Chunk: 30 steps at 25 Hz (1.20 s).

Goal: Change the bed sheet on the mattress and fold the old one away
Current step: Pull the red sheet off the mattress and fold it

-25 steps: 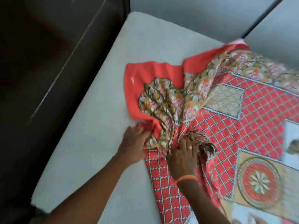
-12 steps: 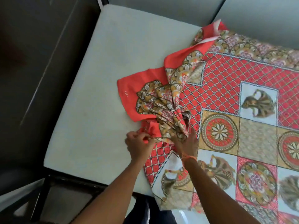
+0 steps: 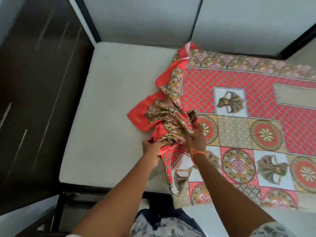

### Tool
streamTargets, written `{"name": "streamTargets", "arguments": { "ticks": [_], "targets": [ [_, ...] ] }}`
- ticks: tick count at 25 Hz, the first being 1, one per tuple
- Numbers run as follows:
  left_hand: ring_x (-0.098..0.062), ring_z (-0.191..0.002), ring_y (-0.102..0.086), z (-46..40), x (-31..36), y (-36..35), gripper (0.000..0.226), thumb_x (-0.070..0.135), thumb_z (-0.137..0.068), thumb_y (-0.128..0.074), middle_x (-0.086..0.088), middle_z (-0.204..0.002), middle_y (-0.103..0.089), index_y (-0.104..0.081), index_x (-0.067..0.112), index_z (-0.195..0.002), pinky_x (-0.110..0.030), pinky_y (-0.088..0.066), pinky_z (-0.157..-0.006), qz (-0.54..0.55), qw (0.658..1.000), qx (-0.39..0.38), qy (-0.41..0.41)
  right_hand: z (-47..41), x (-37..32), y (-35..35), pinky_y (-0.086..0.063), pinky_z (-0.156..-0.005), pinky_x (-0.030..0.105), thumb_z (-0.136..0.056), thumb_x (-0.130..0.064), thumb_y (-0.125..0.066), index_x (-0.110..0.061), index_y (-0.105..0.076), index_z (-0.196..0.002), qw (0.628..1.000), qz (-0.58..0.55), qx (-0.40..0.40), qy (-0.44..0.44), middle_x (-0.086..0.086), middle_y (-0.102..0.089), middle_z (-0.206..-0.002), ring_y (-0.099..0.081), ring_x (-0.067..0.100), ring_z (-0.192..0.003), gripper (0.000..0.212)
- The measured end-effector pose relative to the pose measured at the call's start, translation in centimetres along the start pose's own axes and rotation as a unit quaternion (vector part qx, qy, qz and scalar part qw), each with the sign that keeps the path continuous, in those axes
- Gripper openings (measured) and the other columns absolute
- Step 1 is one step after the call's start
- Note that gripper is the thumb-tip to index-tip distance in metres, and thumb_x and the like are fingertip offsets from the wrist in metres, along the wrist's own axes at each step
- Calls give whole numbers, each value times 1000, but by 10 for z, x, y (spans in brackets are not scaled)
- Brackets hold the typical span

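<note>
A red and gold patterned bed sheet (image 3: 239, 106) covers the right part of the pale mattress (image 3: 109, 103). Its left end is bunched into a crumpled heap showing a plain red underside. My left hand (image 3: 153, 151) grips the lower edge of that heap near the mattress's front. Just to the right, my right hand (image 3: 195, 139), with an orange band at the wrist, holds a gathered fold of the sheet lifted a little off the mattress. The left half of the mattress lies bare.
A grey padded headboard (image 3: 171, 19) stands behind the mattress. A dark wooden wardrobe (image 3: 34, 82) runs along the left side. The black bed frame (image 3: 77, 192) shows under the front edge, with pale floor below it.
The view has pulled back and more of the mattress shows. Both hands stay on the bunched end; my right hand has drawn a fold of it upward and rightward.
</note>
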<state>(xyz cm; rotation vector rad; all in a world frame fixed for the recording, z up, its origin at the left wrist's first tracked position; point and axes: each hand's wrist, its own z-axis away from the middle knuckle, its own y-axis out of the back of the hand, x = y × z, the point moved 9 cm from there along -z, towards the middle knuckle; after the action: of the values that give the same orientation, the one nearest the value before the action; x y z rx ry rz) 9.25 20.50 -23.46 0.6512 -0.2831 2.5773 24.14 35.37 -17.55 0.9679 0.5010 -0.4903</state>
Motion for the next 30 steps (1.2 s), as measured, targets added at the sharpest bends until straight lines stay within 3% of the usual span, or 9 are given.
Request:
{"name": "streamTargets", "arguments": {
  "ticks": [3,6,9,11,14,18,21,26,30],
  "targets": [
    [-28,-67,-70,67,11,-66,43,-10,-83,-62,-19,-102,-70,-58,16,-117,-36,-58,-57,-6,994,-106,1,47,-28,71,-55,-75,42,-85,-8,-61,-19,-63,-126,981,96,47,163,19,-59,-117,-63,39,-92,43],
    [-24,-58,-66,130,-11,-132,15,-3,-89,-56,-15,-78,-70,-64,4,-99,-30,-57,-55,-84,975,-205,31,94,-22,132,-51,-79,42,-81,-41,-47,-13,-68,-120,983,49,38,173,17,-54,-100,-59,33,-87,53],
    [-21,-55,-67,183,-49,-178,12,3,-94,-54,-9,-69,-70,-63,7,-88,-27,-56,-53,-162,949,-264,61,133,15,180,-35,-100,29,-80,-47,-68,-14,-47,-141,988,79,-13,129,18,-37,-138,-44,31,-123,72],
    [-18,-57,-65,201,-64,-196,9,10,-95,-57,-7,-73,-70,-63,10,-88,-19,-48,-44,-227,936,-263,48,138,40,203,-42,-103,38,-70,-38,-82,-16,-40,-144,978,161,-1,136,13,-31,-142,-46,33,-123,87],
    [-18,-87,-60,228,-92,-236,14,19,-92,-63,-9,-105,-68,-64,15,-106,-24,-43,-61,-344,904,-253,-5,129,88,256,-53,-76,43,-73,-8,-69,-14,-57,-129,972,159,128,119,15,-51,-118,-62,39,-97,57],
    [-18,-96,-57,278,-143,-318,14,23,-92,-64,-4,-107,-64,-61,18,-106,-34,-47,-80,-420,854,-305,-40,103,170,337,-54,-65,40,-71,0,-66,-12,-69,-114,965,111,208,115,16,-59,-90,-63,38,-78,45],
    [-21,-108,-54,309,-182,-390,25,21,-96,-60,-2,-119,-59,-56,19,-120,-39,-44,-95,-472,816,-323,-88,70,234,422,-49,-66,35,-69,5,-66,-9,-74,-107,960,137,224,100,24,-63,-84,-65,40,-76,41],
    [-19,-97,-58,367,-234,-547,41,10,-89,-64,-2,-104,-59,-54,10,-128,-29,-43,-77,-538,716,-338,-289,45,304,628,-48,-59,40,-79,-4,-61,-4,-67,-96,921,191,337,52,22,-52,-98,-62,41,-70,18],
    [-4,-68,-54,388,-266,-649,63,-2,-84,-62,2,-95,-60,-42,16,-142,-9,-44,-52,-551,653,-363,-372,4,343,691,-56,-67,46,-76,3,-66,-9,-57,-119,918,205,329,80,21,-43,-124,-62,40,-78,45]
  ]
}}
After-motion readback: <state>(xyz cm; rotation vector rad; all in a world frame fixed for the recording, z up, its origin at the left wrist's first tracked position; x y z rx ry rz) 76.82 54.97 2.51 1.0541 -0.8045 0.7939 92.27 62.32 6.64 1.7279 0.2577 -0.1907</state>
